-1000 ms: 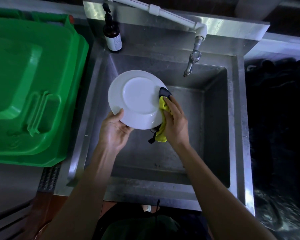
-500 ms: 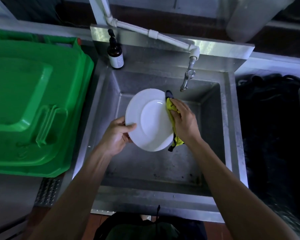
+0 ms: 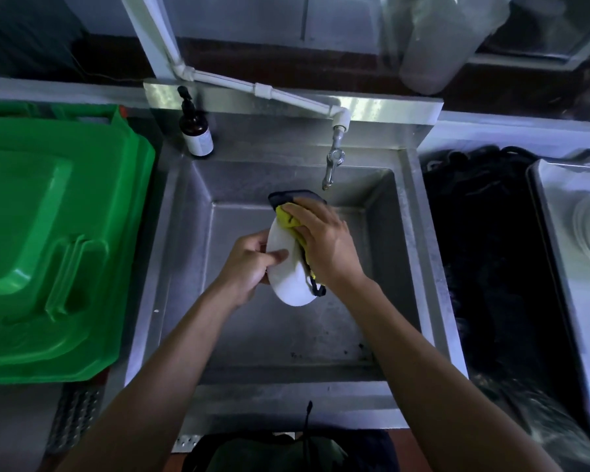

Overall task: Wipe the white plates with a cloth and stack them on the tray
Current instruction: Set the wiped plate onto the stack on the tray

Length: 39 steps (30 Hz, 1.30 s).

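- Left hand [image 3: 249, 267] grips the white plate [image 3: 288, 267] edge-on over the sink [image 3: 419, 267], thumb curled across its near face.
- Right hand [image 3: 324, 243] presses the yellow cloth [image 3: 288, 218] on the plate's far face, fingers together, roughly flat from what I see.
- Tap [image 3: 332, 165] just beyond my right fingertips.

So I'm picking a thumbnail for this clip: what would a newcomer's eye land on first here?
First, the white plate held nearly edge-on over the middle of the steel sink: the left hand grips it while the right hand presses a yellow cloth against it. Next, the big green plastic lid filling the left side. Then the dark pump bottle at the sink's back left corner.
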Each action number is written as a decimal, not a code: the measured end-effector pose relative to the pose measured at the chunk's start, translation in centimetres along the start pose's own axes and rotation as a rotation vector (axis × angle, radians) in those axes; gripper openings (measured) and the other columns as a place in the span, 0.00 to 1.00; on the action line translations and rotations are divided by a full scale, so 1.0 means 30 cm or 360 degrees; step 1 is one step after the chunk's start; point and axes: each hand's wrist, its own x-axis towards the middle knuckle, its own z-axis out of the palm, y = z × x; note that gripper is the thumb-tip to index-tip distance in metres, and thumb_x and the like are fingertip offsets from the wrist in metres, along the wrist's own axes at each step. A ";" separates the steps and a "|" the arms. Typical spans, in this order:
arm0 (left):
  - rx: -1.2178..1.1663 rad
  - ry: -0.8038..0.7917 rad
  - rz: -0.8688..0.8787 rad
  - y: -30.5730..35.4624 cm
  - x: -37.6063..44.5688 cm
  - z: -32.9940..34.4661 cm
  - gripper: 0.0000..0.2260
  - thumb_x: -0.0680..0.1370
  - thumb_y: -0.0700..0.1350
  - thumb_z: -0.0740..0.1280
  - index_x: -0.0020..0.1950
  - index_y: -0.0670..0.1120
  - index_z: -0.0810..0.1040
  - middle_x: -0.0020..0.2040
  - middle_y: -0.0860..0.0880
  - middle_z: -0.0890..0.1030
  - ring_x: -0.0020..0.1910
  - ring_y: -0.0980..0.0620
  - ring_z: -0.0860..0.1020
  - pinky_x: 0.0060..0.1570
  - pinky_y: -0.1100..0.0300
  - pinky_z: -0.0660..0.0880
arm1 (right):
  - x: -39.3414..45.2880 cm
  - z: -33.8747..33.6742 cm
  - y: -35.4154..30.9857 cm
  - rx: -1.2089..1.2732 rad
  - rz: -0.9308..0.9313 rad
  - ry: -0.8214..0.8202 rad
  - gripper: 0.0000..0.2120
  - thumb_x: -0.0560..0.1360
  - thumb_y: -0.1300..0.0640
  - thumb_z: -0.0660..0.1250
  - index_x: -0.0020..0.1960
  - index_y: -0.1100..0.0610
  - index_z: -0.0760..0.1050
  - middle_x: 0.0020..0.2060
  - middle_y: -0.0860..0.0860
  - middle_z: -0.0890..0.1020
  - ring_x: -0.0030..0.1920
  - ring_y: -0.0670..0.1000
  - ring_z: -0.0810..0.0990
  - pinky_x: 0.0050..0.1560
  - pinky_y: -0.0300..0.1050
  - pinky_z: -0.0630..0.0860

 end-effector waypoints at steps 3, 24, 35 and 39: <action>0.0126 0.0015 0.0146 0.009 0.017 0.016 0.11 0.79 0.32 0.67 0.54 0.47 0.82 0.48 0.48 0.86 0.47 0.49 0.85 0.42 0.52 0.82 | -0.026 -0.022 0.000 0.0118 0.0063 0.0094 0.17 0.80 0.56 0.60 0.65 0.51 0.79 0.65 0.49 0.78 0.62 0.54 0.77 0.57 0.57 0.76; 0.1933 -0.0042 0.1333 0.197 0.088 0.593 0.10 0.75 0.32 0.67 0.55 0.40 0.76 0.31 0.37 0.77 0.28 0.34 0.74 0.29 0.55 0.62 | -0.395 -0.551 0.403 -0.0203 0.0545 0.0570 0.22 0.76 0.69 0.63 0.66 0.52 0.77 0.63 0.50 0.78 0.58 0.59 0.78 0.51 0.59 0.78; 0.2210 -0.0283 0.1960 0.279 0.033 1.136 0.21 0.68 0.28 0.61 0.59 0.40 0.80 0.37 0.42 0.83 0.29 0.38 0.78 0.28 0.57 0.65 | -0.683 -0.919 0.633 -0.0123 0.0640 0.0844 0.17 0.77 0.63 0.66 0.63 0.51 0.79 0.59 0.48 0.81 0.55 0.56 0.81 0.51 0.54 0.79; 0.2269 -0.0308 0.2061 0.294 0.026 1.347 0.22 0.68 0.29 0.62 0.60 0.42 0.79 0.41 0.43 0.84 0.34 0.38 0.80 0.29 0.52 0.71 | -0.789 -1.037 0.717 -0.0117 0.0701 0.0862 0.18 0.77 0.65 0.65 0.65 0.53 0.79 0.60 0.50 0.81 0.58 0.57 0.80 0.56 0.56 0.78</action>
